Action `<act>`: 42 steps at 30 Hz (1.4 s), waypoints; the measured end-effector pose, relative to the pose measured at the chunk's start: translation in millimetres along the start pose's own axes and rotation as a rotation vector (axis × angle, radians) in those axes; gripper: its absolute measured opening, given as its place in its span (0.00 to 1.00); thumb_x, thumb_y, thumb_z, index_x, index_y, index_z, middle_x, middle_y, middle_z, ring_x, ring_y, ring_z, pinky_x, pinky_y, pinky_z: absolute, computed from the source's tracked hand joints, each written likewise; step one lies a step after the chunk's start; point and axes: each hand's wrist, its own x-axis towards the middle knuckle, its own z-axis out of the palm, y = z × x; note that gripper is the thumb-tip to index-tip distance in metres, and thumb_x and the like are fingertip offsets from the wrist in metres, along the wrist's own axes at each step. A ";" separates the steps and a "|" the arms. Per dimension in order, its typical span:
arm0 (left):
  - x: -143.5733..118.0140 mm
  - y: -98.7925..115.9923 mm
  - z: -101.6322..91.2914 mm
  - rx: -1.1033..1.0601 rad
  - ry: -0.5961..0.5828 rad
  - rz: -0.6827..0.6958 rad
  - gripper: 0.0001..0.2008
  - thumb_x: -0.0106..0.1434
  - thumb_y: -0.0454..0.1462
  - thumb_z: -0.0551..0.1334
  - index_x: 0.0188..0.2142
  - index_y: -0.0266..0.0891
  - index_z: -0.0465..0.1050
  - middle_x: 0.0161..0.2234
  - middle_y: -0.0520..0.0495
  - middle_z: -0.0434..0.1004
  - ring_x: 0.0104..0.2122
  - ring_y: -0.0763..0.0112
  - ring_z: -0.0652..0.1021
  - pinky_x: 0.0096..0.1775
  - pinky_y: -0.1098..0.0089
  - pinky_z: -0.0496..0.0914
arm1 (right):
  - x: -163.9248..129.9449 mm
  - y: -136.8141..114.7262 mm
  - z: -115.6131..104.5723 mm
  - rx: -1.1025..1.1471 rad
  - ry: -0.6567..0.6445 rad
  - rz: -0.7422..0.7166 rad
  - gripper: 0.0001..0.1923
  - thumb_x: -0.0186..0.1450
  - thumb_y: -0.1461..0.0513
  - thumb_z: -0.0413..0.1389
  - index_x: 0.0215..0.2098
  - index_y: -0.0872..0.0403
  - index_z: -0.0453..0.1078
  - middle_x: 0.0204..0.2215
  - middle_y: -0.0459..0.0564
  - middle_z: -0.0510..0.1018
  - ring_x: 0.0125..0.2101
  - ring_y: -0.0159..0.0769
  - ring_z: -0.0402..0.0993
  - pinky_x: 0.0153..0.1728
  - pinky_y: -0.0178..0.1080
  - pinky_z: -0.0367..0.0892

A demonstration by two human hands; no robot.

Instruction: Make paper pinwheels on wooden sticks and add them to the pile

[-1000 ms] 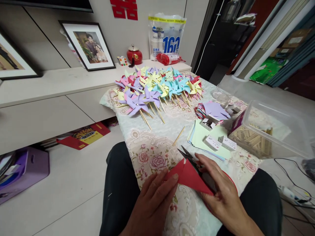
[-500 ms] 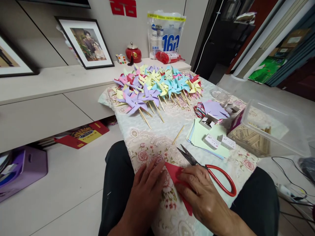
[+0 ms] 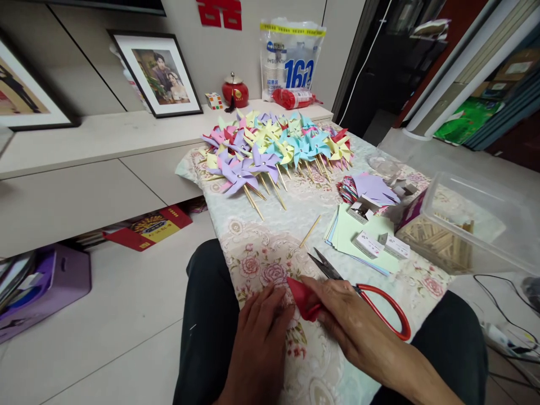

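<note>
A folded sheet of red paper lies on the flowered tablecloth close to my lap. My right hand has its fingers curled over the paper's right side, and the lower part of the sheet bends up under them. My left hand rests flat on the cloth, fingers stretched, with its thumb side beside the paper's left edge; whether it touches the paper is hard to see. Just beyond my right hand lie scissors with red handles, blades apart. A thin wooden stick is on the cloth past them.
Many paper pinwheels on sticks cover the table's far end. At right are green paper sheets, small white boxes, purple paper pieces and a clear plastic bin of sticks. A white cabinet stands at left.
My right hand has shifted and curled, so the red paper now folds over and bulges where it lay flatter before. My left hand stays flat beside it. The view has moved slightly.
</note>
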 end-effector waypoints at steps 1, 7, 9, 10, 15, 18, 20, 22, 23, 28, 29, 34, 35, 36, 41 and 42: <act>0.0 0.4 0.2 -0.005 0.002 -0.002 0.15 0.68 0.28 0.53 0.48 0.38 0.75 0.52 0.38 0.77 0.55 0.55 0.74 0.48 0.53 0.76 | 1.8 -0.8 -1.3 0.029 -0.023 0.019 0.28 0.69 0.69 0.47 0.66 0.49 0.56 0.39 0.52 0.78 0.38 0.40 0.74 0.40 0.41 0.72; -2.0 -0.7 -0.8 -0.030 0.023 -0.020 0.14 0.67 0.27 0.54 0.48 0.37 0.74 0.51 0.38 0.77 0.55 0.55 0.74 0.49 0.53 0.75 | 12.0 -3.3 0.2 0.141 -0.098 0.076 0.20 0.72 0.66 0.48 0.61 0.50 0.63 0.41 0.53 0.77 0.41 0.42 0.73 0.42 0.44 0.72; -2.5 -0.4 -1.6 -0.047 0.037 -0.041 0.14 0.66 0.27 0.55 0.48 0.37 0.74 0.51 0.38 0.77 0.54 0.56 0.74 0.50 0.54 0.75 | 13.0 -2.2 3.0 0.129 -0.095 0.070 0.20 0.71 0.67 0.48 0.60 0.51 0.64 0.42 0.54 0.76 0.42 0.42 0.72 0.42 0.44 0.72; -2.6 0.1 -2.1 -0.058 0.047 -0.055 0.14 0.66 0.27 0.56 0.48 0.37 0.74 0.50 0.39 0.77 0.54 0.57 0.74 0.50 0.55 0.74 | 13.1 -1.7 4.1 0.121 -0.099 0.071 0.20 0.71 0.68 0.48 0.60 0.52 0.64 0.42 0.54 0.76 0.42 0.43 0.72 0.42 0.45 0.72; -1.3 4.1 -4.6 -0.124 0.102 -0.071 0.14 0.65 0.26 0.56 0.46 0.36 0.74 0.48 0.39 0.76 0.52 0.61 0.75 0.51 0.60 0.73 | 14.3 -2.3 5.8 0.078 -0.138 0.099 0.18 0.70 0.70 0.47 0.56 0.53 0.65 0.39 0.54 0.74 0.39 0.42 0.71 0.39 0.44 0.72; 1.4 6.8 -5.1 -0.126 0.108 -0.056 0.13 0.66 0.27 0.56 0.47 0.37 0.75 0.46 0.41 0.77 0.51 0.62 0.75 0.51 0.62 0.72 | 17.0 -4.1 5.9 0.044 -0.124 0.095 0.16 0.70 0.70 0.47 0.53 0.52 0.66 0.39 0.54 0.74 0.39 0.41 0.71 0.38 0.43 0.72; 3.5 8.8 -3.7 -0.097 0.096 -0.055 0.13 0.68 0.29 0.56 0.48 0.39 0.75 0.45 0.43 0.78 0.50 0.63 0.75 0.50 0.62 0.72 | 18.9 -4.3 6.9 0.020 -0.109 0.096 0.18 0.70 0.70 0.47 0.56 0.53 0.65 0.39 0.54 0.74 0.40 0.42 0.72 0.40 0.44 0.72; 4.9 11.0 -0.6 -0.059 0.105 -0.063 0.13 0.69 0.31 0.55 0.48 0.42 0.76 0.44 0.45 0.78 0.49 0.63 0.76 0.49 0.63 0.72 | 20.6 -3.5 8.8 0.011 -0.104 0.104 0.21 0.70 0.70 0.47 0.60 0.53 0.62 0.41 0.56 0.74 0.42 0.44 0.72 0.41 0.46 0.73; 5.0 12.0 1.5 -0.040 0.114 -0.070 0.13 0.70 0.32 0.55 0.48 0.44 0.76 0.43 0.46 0.78 0.49 0.63 0.76 0.49 0.63 0.72 | 21.2 -2.8 9.8 0.011 -0.102 0.107 0.22 0.70 0.70 0.47 0.61 0.53 0.60 0.42 0.56 0.74 0.42 0.44 0.72 0.42 0.47 0.74; 0.4 14.8 10.8 0.010 0.092 -0.116 0.13 0.69 0.33 0.56 0.47 0.46 0.78 0.44 0.46 0.78 0.49 0.62 0.75 0.49 0.61 0.71 | 22.7 0.4 13.5 -0.007 -0.108 0.115 0.22 0.69 0.70 0.47 0.61 0.55 0.60 0.43 0.57 0.73 0.43 0.44 0.73 0.43 0.47 0.75; -0.8 14.8 11.8 0.011 0.076 -0.113 0.14 0.69 0.33 0.57 0.48 0.46 0.78 0.46 0.45 0.78 0.50 0.61 0.75 0.50 0.60 0.71 | 22.6 0.7 13.7 -0.016 -0.111 0.113 0.22 0.69 0.70 0.47 0.61 0.55 0.60 0.43 0.57 0.73 0.42 0.44 0.73 0.43 0.47 0.75; -4.7 14.2 15.5 0.006 0.063 -0.091 0.14 0.68 0.31 0.57 0.48 0.42 0.77 0.49 0.43 0.78 0.53 0.59 0.74 0.52 0.59 0.69 | 21.2 1.9 14.3 -0.048 -0.104 0.094 0.22 0.69 0.69 0.47 0.61 0.55 0.60 0.43 0.57 0.74 0.43 0.45 0.74 0.42 0.48 0.75; -5.3 14.4 16.4 -0.004 0.073 -0.095 0.13 0.68 0.31 0.57 0.48 0.42 0.77 0.49 0.43 0.78 0.53 0.59 0.74 0.53 0.59 0.68 | 21.1 2.2 14.6 -0.052 -0.101 0.091 0.22 0.69 0.69 0.47 0.62 0.55 0.60 0.43 0.58 0.74 0.43 0.45 0.74 0.42 0.48 0.75; -5.9 14.7 17.4 -0.017 0.080 -0.097 0.13 0.68 0.31 0.57 0.48 0.41 0.77 0.49 0.43 0.78 0.54 0.58 0.74 0.54 0.59 0.68 | 21.1 2.4 14.8 -0.055 -0.099 0.088 0.22 0.69 0.69 0.47 0.62 0.55 0.60 0.43 0.58 0.74 0.43 0.45 0.74 0.43 0.48 0.75; -8.5 15.2 20.3 -0.059 0.083 -0.073 0.14 0.69 0.31 0.55 0.48 0.39 0.77 0.51 0.43 0.79 0.56 0.57 0.73 0.58 0.57 0.64 | 22.2 1.7 16.5 -0.094 -0.068 0.057 0.21 0.69 0.69 0.48 0.61 0.56 0.62 0.43 0.58 0.74 0.43 0.45 0.73 0.42 0.48 0.75; -8.5 15.0 20.4 -0.056 0.072 -0.066 0.14 0.69 0.31 0.55 0.48 0.38 0.77 0.52 0.43 0.79 0.57 0.56 0.72 0.58 0.56 0.63 | 22.2 1.2 17.0 -0.119 -0.054 0.045 0.21 0.69 0.69 0.48 0.60 0.56 0.62 0.43 0.58 0.74 0.43 0.45 0.73 0.42 0.48 0.75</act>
